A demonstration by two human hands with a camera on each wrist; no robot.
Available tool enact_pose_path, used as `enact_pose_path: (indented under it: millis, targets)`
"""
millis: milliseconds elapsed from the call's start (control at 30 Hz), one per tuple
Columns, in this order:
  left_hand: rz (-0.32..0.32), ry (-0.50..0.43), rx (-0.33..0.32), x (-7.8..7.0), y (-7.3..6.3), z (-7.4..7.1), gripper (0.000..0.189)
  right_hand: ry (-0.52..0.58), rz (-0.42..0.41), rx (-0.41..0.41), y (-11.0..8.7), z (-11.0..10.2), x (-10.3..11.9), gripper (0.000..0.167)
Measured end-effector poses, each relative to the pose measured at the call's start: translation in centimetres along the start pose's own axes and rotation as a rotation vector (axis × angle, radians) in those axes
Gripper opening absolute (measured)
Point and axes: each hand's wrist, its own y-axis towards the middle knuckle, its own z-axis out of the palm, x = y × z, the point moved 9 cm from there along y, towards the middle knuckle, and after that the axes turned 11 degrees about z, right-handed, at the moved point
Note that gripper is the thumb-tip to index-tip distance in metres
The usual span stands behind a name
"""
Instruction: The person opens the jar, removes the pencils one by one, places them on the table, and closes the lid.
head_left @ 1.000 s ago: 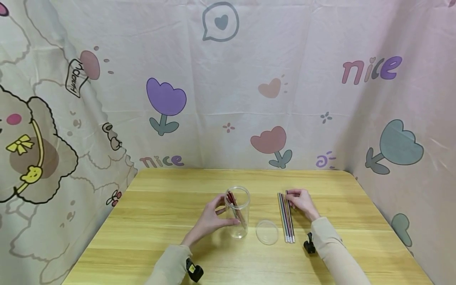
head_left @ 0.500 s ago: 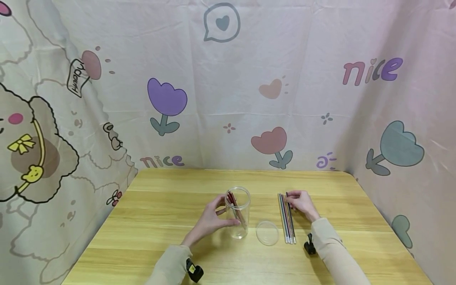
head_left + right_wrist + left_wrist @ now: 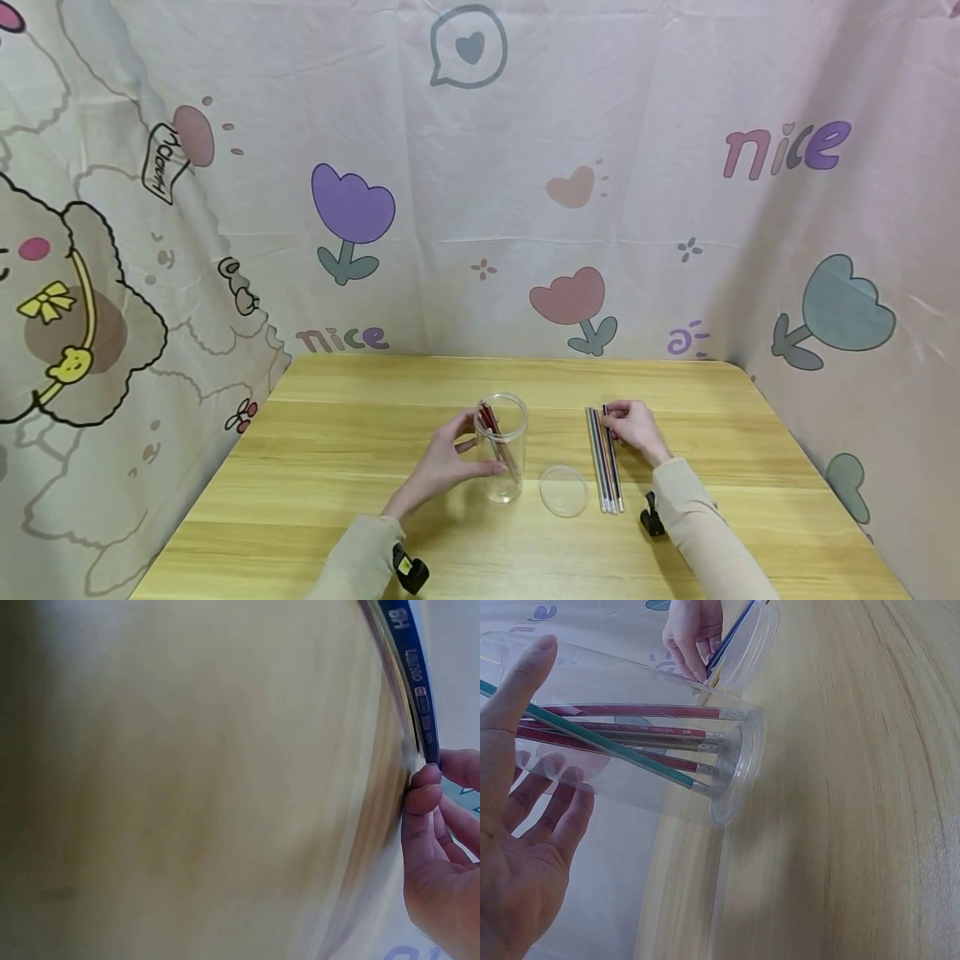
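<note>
My left hand grips a clear plastic jar around its side, thumb in front and fingers behind. The jar stands open-topped on the table. Inside lean several red pencils, a brownish one and a green pencil, eraser ends down in the left wrist view. To the right, several pencils lie side by side, their eraser ends toward me. My right hand pinches the far end of the rightmost one, a dark blue pencil with light lettering, between thumb and fingertips.
A round clear lid lies flat between the jar and the row of pencils. The wooden table meets a printed cloth backdrop at its far edge and sides. Each wrist carries a small black camera.
</note>
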Motion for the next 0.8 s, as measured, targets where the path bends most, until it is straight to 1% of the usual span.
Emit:
enact_pose_path:
  millis: [233,467,567,800]
  targets:
    - [0.011,-0.006,0.005,-0.1,0.04,0.02,0.078,-0.066,-0.003,-0.025,0.02,0.0,0.06,0.035]
    - [0.018,-0.011,0.007,-0.11,0.03,0.02,0.078,-0.105,-0.013,-0.052,0.03,-0.04,0.15,0.036]
    - [0.017,-0.011,0.007,-0.02,0.05,0.02,0.078,-0.101,-0.011,-0.049,0.03,-0.06,0.18,0.036]
    - [0.013,-0.008,0.004,0.02,0.02,0.03,0.078,-0.061,-0.017,-0.015,-0.21,-0.1,0.15,0.039]
